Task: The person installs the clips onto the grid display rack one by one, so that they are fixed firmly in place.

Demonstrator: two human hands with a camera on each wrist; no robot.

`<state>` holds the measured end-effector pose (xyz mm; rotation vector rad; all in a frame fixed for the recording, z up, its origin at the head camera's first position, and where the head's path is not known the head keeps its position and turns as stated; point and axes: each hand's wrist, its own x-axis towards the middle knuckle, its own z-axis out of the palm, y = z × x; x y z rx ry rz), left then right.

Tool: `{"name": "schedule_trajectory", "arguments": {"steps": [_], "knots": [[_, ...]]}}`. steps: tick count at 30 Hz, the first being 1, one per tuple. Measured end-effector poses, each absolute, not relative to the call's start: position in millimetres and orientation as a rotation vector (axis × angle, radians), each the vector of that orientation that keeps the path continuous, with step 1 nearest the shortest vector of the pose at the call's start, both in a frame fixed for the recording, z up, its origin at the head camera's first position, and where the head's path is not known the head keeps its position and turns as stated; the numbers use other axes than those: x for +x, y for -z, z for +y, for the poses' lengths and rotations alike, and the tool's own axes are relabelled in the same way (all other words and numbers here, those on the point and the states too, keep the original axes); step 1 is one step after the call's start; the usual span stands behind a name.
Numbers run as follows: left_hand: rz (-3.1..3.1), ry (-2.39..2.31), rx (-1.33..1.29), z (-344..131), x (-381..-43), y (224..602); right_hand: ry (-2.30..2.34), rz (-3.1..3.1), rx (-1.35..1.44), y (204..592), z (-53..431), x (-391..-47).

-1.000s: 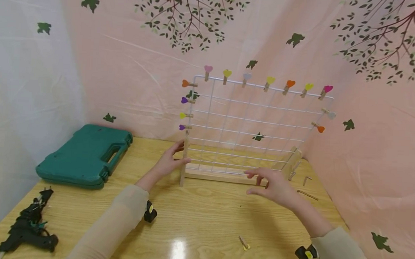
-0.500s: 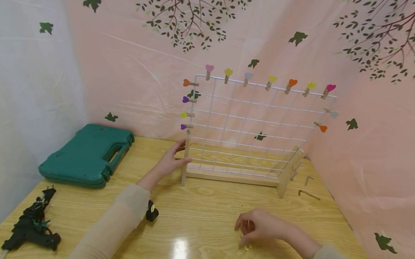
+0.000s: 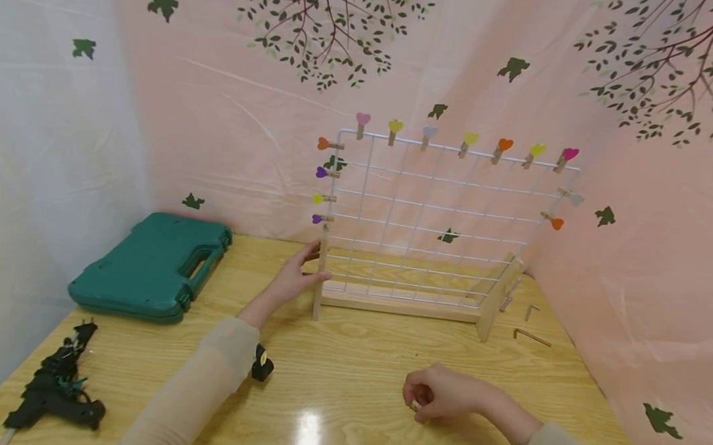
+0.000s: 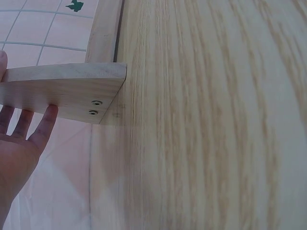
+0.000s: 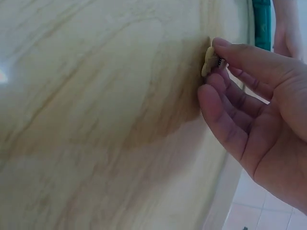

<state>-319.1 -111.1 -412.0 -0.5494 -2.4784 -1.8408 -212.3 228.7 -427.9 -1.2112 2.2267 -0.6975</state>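
My left hand (image 3: pixel 290 277) holds the left wooden side panel (image 4: pixel 72 91) of a stand, thumb in front and fingertips on its outer face. A white wire grid (image 3: pixel 430 199) rises from this stand. Heart-topped wooden clothespins line its top, such as an orange one (image 3: pixel 505 145), with more down both sides. Low over the front of the table, my right hand (image 3: pixel 447 394) pinches a small clothespin (image 5: pixel 210 61) with a pale yellow heart between thumb and fingers. Those fingers partly hide it in the head view.
A green plastic case (image 3: pixel 148 265) lies at the back left, with a black glue gun (image 3: pixel 57 395) in front of it. Hex keys (image 3: pixel 532 337) lie right of the stand. Printed cloth walls (image 3: pixel 246 143) close off the back and sides of the wooden table (image 3: pixel 337 362).
My right hand has come down from the grid's lower edge to the front of the table and taken hold of the clothespin lying there. The left hand keeps its place on the stand.
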Motion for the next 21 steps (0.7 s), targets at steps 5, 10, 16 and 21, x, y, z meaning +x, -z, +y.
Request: {"name": "schedule_trajectory", "arguments": {"steps": [5, 10, 16, 21], "knots": [[-2.471, 1.804, -0.534, -113.3, -332.0, 429.1, 0.745, 2.267, -1.212, 417.7, 232.4, -217.8], [-2.444, 1.813, -0.555, -114.5, -335.8, 435.1, 0.784, 2.369, -1.131, 395.5, 236.3, -223.7], [-2.450, 1.807, -0.549, -113.8, -335.9, 435.0, 0.951, 2.513, -1.286, 374.0, 246.4, -229.5], [-2.460, 1.834, -0.568, -112.4, -329.3, 426.3, 1.021, 2.709, -1.316, 350.5, 259.6, -233.3]]}}
